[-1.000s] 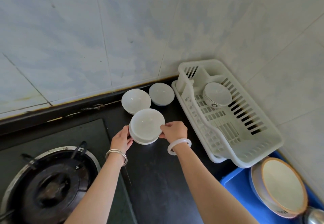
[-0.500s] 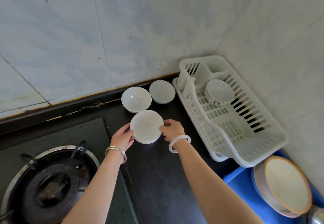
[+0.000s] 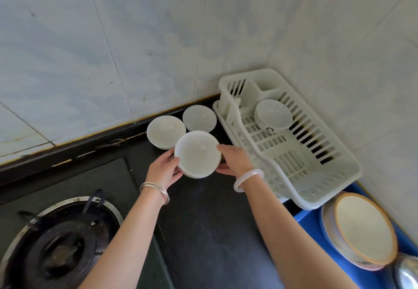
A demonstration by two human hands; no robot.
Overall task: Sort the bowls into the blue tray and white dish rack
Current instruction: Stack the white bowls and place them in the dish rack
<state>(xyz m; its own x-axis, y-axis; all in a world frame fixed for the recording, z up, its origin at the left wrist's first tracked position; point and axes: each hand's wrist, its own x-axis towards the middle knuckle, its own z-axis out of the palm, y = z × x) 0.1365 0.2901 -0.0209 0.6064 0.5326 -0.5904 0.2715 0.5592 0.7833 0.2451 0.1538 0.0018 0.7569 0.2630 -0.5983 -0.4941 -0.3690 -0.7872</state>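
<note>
White bowl (image 3: 197,154) looks lifted off the counter (image 3: 203,221) now, left hand (image 3: 164,171) and right hand (image 3: 235,159) curled round its sides for steadiness.

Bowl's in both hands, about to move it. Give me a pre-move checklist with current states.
1. Two-handed grip: left hand and right hand hold the front bowl at its sides. Ok.
2. Front bowl off the counter: base hidden. Cannot tell.
3. Clear of the rear-left bowl: they overlap in view. Cannot tell.
4. Room in the white dish rack: a patterned bowl at its far end, near slots bare. Ok.
5. Room in the blue tray: a brown-rimmed bowl fills the visible part. Cannot tell.
</note>
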